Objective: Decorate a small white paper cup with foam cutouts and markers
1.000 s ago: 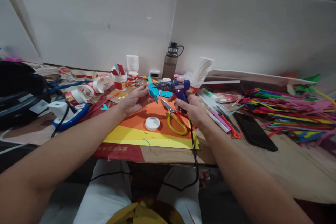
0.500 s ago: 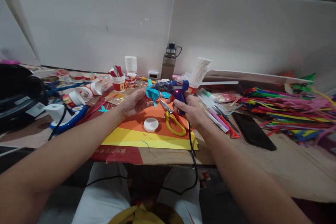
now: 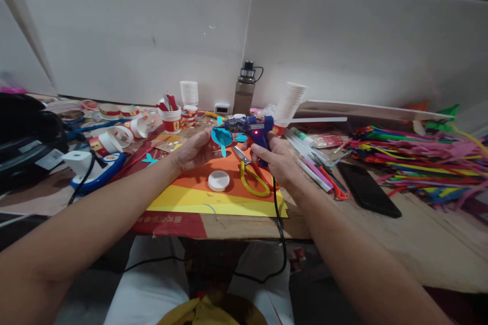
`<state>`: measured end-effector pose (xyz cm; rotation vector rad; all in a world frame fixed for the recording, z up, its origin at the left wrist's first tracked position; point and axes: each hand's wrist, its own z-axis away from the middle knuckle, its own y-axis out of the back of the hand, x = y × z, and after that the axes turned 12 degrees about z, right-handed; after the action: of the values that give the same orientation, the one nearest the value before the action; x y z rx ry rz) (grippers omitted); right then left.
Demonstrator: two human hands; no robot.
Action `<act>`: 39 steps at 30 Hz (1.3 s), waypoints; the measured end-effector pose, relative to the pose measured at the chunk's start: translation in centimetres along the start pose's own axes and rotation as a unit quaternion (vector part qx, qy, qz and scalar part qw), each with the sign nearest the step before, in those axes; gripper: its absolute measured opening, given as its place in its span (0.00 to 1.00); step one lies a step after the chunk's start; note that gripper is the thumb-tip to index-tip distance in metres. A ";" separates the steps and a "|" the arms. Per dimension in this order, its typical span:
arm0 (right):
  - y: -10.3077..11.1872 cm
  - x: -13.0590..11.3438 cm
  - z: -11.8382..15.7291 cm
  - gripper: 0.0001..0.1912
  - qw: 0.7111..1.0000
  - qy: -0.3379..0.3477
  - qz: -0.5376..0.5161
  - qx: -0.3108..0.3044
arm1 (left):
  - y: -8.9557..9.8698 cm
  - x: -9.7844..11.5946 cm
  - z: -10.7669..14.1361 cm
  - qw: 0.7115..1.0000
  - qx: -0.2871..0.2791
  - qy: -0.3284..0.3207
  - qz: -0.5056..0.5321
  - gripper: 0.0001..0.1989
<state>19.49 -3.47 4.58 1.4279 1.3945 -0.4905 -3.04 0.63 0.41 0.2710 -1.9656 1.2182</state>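
Note:
My left hand (image 3: pixel 196 151) holds a small round blue piece (image 3: pixel 221 137) with blue strips sticking out above and below it. In my right hand (image 3: pixel 276 156) is a blue glue gun (image 3: pixel 260 133), its red light lit and a long white glue stick out of its back. The gun's nozzle points left and is close to the blue piece; whether they touch I cannot tell. Below the hands, yellow-handled scissors (image 3: pixel 254 186) and a white round lid (image 3: pixel 218 181) lie on orange and yellow sheets (image 3: pixel 183 198).
A bottle (image 3: pixel 244 92) and stacked paper cups (image 3: pixel 290 101) stand at the back. Pens (image 3: pixel 316 175), a black phone (image 3: pixel 368 190) and colourful pipe cleaners (image 3: pixel 423 162) lie right. A power strip (image 3: pixel 99 170) sits left. The gun's black cord hangs over the front edge.
The blue piece has turned slightly in my left hand, and its strips stand more upright. My right hand and the glue gun have hardly moved.

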 end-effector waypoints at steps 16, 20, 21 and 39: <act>-0.3 -0.2 0.2 0.11 1.000 0.002 -0.004 -0.006 | 0.5 -0.1 -0.1 1.000 -0.019 0.011 0.009 0.24; -0.3 -0.3 0.3 0.11 1.000 -0.001 -0.006 -0.012 | 0.5 0.0 -0.1 1.000 -0.026 0.008 0.010 0.27; -0.2 -0.3 0.3 0.12 1.000 -0.001 -0.010 -0.013 | 0.5 0.0 -0.1 1.000 -0.028 0.006 0.009 0.27; -0.1 -0.2 0.3 0.12 1.000 -0.006 -0.026 0.011 | -0.4 0.1 0.1 1.000 -0.029 0.004 0.008 0.30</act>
<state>19.44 -3.81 4.62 1.4076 1.4244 -0.5491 -2.93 0.39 0.76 0.2201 -1.9960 1.1683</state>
